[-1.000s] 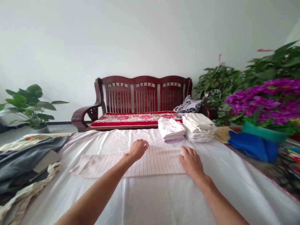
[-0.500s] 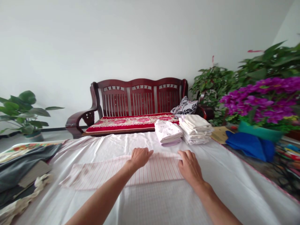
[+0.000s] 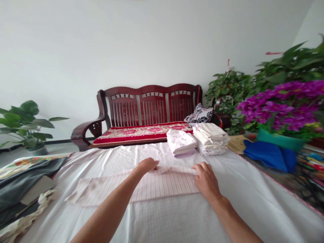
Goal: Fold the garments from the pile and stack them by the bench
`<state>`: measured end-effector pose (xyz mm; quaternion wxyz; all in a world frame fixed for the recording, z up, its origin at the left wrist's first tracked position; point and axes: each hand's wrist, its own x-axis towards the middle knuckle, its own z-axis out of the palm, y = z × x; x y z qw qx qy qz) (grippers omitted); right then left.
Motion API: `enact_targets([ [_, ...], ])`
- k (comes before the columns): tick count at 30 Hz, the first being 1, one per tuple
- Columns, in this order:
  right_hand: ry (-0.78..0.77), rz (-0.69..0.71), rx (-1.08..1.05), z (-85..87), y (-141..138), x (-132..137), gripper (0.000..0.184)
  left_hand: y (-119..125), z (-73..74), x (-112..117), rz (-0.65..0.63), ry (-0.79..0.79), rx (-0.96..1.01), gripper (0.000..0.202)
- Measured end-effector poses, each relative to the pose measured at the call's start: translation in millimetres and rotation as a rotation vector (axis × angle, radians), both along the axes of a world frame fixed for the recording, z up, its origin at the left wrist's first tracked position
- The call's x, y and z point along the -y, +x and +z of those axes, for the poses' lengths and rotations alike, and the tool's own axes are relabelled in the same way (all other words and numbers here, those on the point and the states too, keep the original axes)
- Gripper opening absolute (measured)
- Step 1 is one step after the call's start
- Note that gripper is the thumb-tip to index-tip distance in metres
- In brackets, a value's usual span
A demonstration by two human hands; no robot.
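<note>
A pink-and-white striped cloth [image 3: 162,184] lies spread flat across the white sheet [image 3: 253,202] in front of me. My left hand [image 3: 146,165] is closed in a pinch on the cloth's far edge near its middle, lifting that edge slightly. My right hand [image 3: 205,179] grips the cloth's far right corner with curled fingers. A checked cloth [image 3: 174,219] lies under the striped one, nearer to me.
Two stacks of folded cloths, one pale purple print [image 3: 181,142] and one cream [image 3: 211,134], sit at the far right. A dark garment pile [image 3: 22,179] lies left. A wooden bench [image 3: 149,114] stands behind. Potted purple flowers [image 3: 280,111] and blue fabric [image 3: 268,155] crowd the right side.
Both hands slid to the striped cloth's far edge and closed on it. The far edge now rises a little between them.
</note>
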<state>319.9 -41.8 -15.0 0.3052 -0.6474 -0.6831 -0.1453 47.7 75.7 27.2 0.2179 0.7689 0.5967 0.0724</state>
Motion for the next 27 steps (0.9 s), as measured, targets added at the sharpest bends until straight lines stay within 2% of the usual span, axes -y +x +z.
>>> enact_targets([
  [7, 0.009, 0.012, -0.016, -1.2, 0, 1, 0.041, -1, 3.4, 1, 0.07, -0.183, 0.042, 0.049],
  [12, -0.01, 0.003, -0.015, -0.3, 0, 1, 0.039, -5, 8.9, 6, 0.079, -0.187, 0.197, 0.043],
  [17, -0.015, 0.005, -0.006, -1.1, 0, 1, 0.038, -10, 5.0, 9, 0.065, -0.182, 0.351, 0.033],
  [22, 0.008, 0.0, 0.017, -3.7, 0, -2, 0.048, -7, -1.2, 3, 0.083, -0.108, 0.402, 0.022],
  [27, 0.052, -0.072, 0.135, -8.3, -3, -5, 0.05, 2, -9.3, -2, 0.163, 0.066, 0.289, 0.015],
])
